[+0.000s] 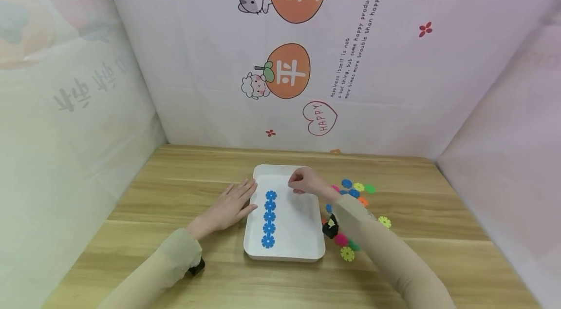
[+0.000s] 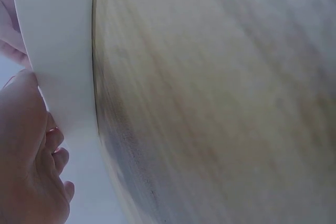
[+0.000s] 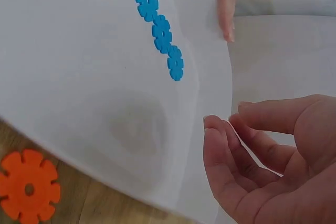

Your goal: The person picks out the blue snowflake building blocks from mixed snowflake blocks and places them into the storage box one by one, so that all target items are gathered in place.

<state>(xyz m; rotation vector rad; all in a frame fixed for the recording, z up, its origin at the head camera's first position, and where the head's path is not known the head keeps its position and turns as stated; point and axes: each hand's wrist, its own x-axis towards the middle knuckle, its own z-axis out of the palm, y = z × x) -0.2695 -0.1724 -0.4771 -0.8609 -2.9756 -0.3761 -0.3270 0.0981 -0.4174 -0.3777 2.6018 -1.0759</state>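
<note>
A column of several blue snowflake building discs (image 1: 269, 217), joined edge to edge, lies along the left side of a white tray (image 1: 298, 250). My left hand (image 1: 228, 207) rests against the tray's left rim with its fingers stretched out; the left wrist view shows it beside the tray wall. Over the tray's upper right part hovers my right hand (image 1: 308, 182). Its fingers (image 3: 218, 150) are loosely bent, thumb near the index finger, and nothing shows between them in the right wrist view.
Loose snowflake discs in several colours lie on the wooden table (image 1: 175, 192) right of the tray, partly hidden by my right forearm. Among them are a yellow disc (image 1: 347, 254) and a green disc (image 1: 370, 188). Printed cloth walls (image 1: 210, 80) enclose the back and sides.
</note>
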